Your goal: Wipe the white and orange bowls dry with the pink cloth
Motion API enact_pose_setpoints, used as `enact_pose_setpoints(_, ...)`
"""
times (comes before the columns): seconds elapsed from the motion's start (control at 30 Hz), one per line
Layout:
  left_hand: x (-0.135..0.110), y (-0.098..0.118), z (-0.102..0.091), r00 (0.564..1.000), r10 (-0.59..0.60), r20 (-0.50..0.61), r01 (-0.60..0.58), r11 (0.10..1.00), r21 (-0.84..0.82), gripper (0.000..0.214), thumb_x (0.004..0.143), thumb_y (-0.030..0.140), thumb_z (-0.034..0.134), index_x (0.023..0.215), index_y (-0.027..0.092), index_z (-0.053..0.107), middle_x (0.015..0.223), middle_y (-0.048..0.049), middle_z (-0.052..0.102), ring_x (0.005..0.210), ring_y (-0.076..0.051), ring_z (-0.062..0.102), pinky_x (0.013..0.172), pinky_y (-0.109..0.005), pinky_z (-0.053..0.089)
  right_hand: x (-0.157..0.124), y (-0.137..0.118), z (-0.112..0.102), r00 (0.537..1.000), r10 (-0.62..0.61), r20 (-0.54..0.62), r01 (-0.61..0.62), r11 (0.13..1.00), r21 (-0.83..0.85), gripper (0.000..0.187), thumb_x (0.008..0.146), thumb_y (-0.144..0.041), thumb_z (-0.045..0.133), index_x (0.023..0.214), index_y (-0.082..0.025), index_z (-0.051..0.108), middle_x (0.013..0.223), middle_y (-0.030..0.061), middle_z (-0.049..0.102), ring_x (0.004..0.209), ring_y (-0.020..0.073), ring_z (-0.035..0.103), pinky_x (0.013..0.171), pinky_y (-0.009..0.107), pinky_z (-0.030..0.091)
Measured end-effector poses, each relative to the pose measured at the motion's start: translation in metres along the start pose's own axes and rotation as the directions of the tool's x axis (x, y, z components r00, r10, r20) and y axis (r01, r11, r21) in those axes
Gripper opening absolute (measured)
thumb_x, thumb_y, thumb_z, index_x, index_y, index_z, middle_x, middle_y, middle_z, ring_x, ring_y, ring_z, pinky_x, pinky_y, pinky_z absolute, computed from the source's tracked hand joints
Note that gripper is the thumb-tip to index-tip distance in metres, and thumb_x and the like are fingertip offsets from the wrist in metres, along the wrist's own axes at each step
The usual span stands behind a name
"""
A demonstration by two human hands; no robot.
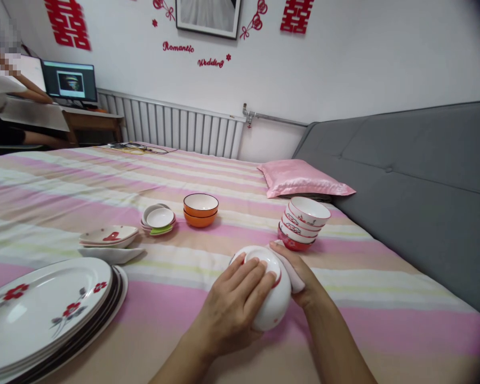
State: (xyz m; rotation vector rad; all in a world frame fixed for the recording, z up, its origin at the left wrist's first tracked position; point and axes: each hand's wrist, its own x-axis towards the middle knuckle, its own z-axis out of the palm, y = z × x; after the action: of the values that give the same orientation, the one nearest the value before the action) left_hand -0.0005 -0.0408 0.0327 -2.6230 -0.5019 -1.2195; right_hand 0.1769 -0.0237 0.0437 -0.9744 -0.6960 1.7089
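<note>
Two hands are meeting on one white bowl (pixel 270 298) low in the middle of the view, and much of that bowl is hiding behind them. The right hand (pixel 300 277) is lying mostly behind the bowl, so how far its fingers are curling cannot be told; a bit of white cloth (pixel 294 274) is showing between it and the bowl's wall. The big flowered plates (pixel 44 309) at lower left are being cut off by the frame edge.

Both forearms are rising from the bottom edge and converging. The left hand (pixel 234 309) is spreading over the bowl's near side, fingers loosely apart and fingertips pressing on its rim. The bowl is lying tilted on the striped bedsheet (pixel 184 176), mouth facing away.

Just beyond the right hand, a leaning stack of red-patterned bowls (pixel 304 224) is standing. Further left are sitting orange bowls (pixel 200 209), small saucers (pixel 159 220) and shallow dishes (pixel 109 237). A pink pillow (pixel 302 178) is lying by the grey headboard (pixel 416 192).
</note>
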Motion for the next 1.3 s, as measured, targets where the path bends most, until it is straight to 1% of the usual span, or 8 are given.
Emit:
enact_pose_setpoints(0.43, 0.002, 0.000, -0.008, 0.995, 0.062, -0.082, -0.052, 0.991, 0.120, 0.055, 0.076, 0.008, 0.058, 0.128, 0.020, 0.050, 0.132, -0.0124, 0.054, 0.129, -0.026, 0.042, 0.110, -0.050, 0.031, -0.017, -0.012, 0.022, 0.972, -0.230, -0.056, 0.234, 0.969, 0.075, 0.028, 0.065, -0.037, 0.071, 0.082, -0.018, 0.062, 0.075, 0.0038, 0.071, 0.085, 0.0267, 0.068, 0.069, 0.035, 0.054)
enact_pose_setpoints(0.6, 0.002, -0.001, -0.007, 0.952, -0.229, -0.205, 0.226, 0.973, -0.041, 0.073, 0.071, 0.008, 0.062, 0.138, 0.021, 0.035, 0.146, -0.0181, 0.033, 0.135, -0.033, 0.032, 0.105, -0.054, 0.036, -0.010, -0.007, 0.016, 0.935, -0.310, -0.174, 0.331, 0.937, 0.109, 0.027, 0.069, -0.042, 0.065, 0.082, -0.019, 0.065, 0.077, 0.0050, 0.072, 0.087, 0.0292, 0.067, 0.075, 0.042, 0.053)
enact_pose_setpoints(0.7, 0.005, 0.005, 0.001, 0.797, -0.566, -0.210, 0.455, 0.792, -0.408, 0.085, 0.068, 0.014, 0.068, 0.142, 0.022, 0.026, 0.144, -0.0180, 0.037, 0.132, -0.033, 0.037, 0.099, -0.051, 0.043, -0.001, 0.000, 0.010, 0.889, -0.386, -0.248, 0.429, 0.890, 0.156, 0.027, 0.072, -0.043, 0.062, 0.089, -0.023, 0.066, 0.081, 0.0017, 0.073, 0.088, 0.0279, 0.067, 0.078, 0.042, 0.053)
enact_pose_setpoints(0.8, 0.014, 0.017, 0.008, 0.517, -0.848, 0.116, 0.511, 0.197, -0.837, 0.076, 0.066, 0.022, 0.073, 0.134, 0.020, 0.039, 0.125, -0.0150, 0.058, 0.111, -0.029, 0.058, 0.087, -0.042, 0.052, 0.007, 0.008, 0.009, 0.901, -0.400, -0.168, 0.420, 0.902, 0.099, 0.037, 0.076, -0.054, 0.053, 0.092, -0.023, 0.067, 0.091, 0.0027, 0.073, 0.089, 0.0292, 0.067, 0.077, 0.045, 0.052)
enact_pose_setpoints(0.87, 0.019, 0.027, 0.009, 0.415, -0.819, 0.395, 0.425, -0.210, -0.880, 0.051, 0.077, 0.029, 0.063, 0.125, 0.016, 0.051, 0.120, -0.0145, 0.062, 0.107, -0.027, 0.061, 0.086, -0.039, 0.052, 0.010, 0.013, 0.011, 0.906, -0.401, -0.137, 0.414, 0.907, 0.076, 0.041, 0.077, -0.058, 0.050, 0.091, -0.023, 0.067, 0.095, 0.0033, 0.073, 0.089, 0.0298, 0.067, 0.075, 0.045, 0.052)
enact_pose_setpoints(0.93, 0.024, 0.033, 0.007, 0.340, -0.808, 0.481, 0.229, -0.425, -0.876, 0.041, 0.085, 0.037, 0.052, 0.121, 0.016, 0.056, 0.120, -0.0128, 0.063, 0.104, -0.024, 0.062, 0.084, -0.037, 0.052, 0.010, 0.017, 0.014, 0.900, -0.401, -0.171, 0.422, 0.900, 0.112, 0.037, 0.076, -0.055, 0.053, 0.089, -0.023, 0.067, 0.093, 0.0021, 0.073, 0.087, 0.0286, 0.067, 0.075, 0.043, 0.052)
enact_pose_setpoints(1.1, 0.027, 0.033, -0.001, 0.318, -0.804, 0.503, -0.045, -0.543, -0.839, 0.062, 0.088, 0.060, 0.032, 0.125, 0.015, 0.054, 0.122, -0.0145, 0.062, 0.107, -0.026, 0.061, 0.080, -0.037, 0.053, 0.009, 0.020, 0.025, 0.869, -0.360, -0.339, 0.462, 0.835, 0.299, 0.020, 0.072, -0.039, 0.064, 0.085, -0.023, 0.066, 0.080, -0.0023, 0.072, 0.079, 0.0215, 0.066, 0.078, 0.036, 0.052)
enact_pose_setpoints(1.3, 0.030, 0.022, -0.006, 0.104, -0.867, 0.487, -0.081, -0.496, -0.865, 0.046, 0.084, 0.048, 0.053, 0.126, 0.026, 0.055, 0.123, -0.0039, 0.063, 0.114, -0.023, 0.058, 0.077, -0.028, 0.054, 0.005, 0.024, 0.039, 0.859, -0.426, -0.284, 0.497, 0.827, 0.263, 0.018, 0.074, -0.037, 0.062, 0.079, -0.021, 0.066, 0.075, -0.0006, 0.070, 0.083, 0.0220, 0.066, 0.082, 0.037, 0.052)
